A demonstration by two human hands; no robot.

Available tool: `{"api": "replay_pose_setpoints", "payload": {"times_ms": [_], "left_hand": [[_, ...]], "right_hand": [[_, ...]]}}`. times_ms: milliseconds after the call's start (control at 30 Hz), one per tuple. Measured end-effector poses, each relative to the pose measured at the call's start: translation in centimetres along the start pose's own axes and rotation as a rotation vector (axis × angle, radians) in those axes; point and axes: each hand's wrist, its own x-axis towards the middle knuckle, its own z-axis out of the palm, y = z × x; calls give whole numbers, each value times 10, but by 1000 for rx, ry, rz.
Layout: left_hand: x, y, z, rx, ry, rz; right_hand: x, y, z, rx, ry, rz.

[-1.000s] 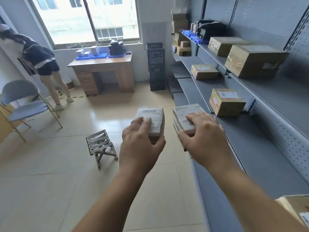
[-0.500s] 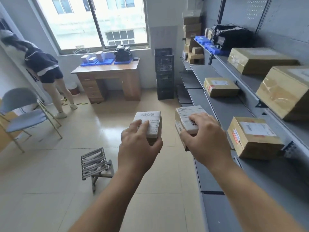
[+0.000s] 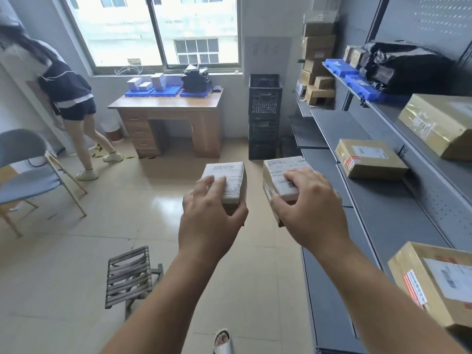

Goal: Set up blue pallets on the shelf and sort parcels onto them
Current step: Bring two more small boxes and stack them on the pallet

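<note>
Grey shelf [image 3: 378, 208] on the right has slid nearer than half a second ago, its labelled box [image 3: 439, 282] now in the lower right corner; stool [image 3: 127, 274] closer too. Blue pallets [image 3: 362, 88] sit on the upper shelf, far end. Both small parcels still carried over the floor just left of the shelf edge: left hand [image 3: 209, 215] wraps left parcel [image 3: 231, 175], right hand [image 3: 309, 208] wraps right parcel [image 3: 281, 172]

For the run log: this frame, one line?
phase: carry | left hand: holds left parcel | right hand: holds right parcel | blue pallets: on upper shelf
</note>
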Motion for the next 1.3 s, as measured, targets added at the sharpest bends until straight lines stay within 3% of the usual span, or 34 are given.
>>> {"api": "replay_pose_setpoints", "payload": {"times_ms": [300, 667, 1300], "left_hand": [[193, -23, 40, -13, -32, 128], [362, -19, 124, -12, -99, 176], [660, 29, 272, 33, 1, 70]], "right_hand": [[156, 1, 77, -23, 95, 91], [314, 46, 155, -37, 97, 149], [642, 150, 262, 54, 57, 27]]}}
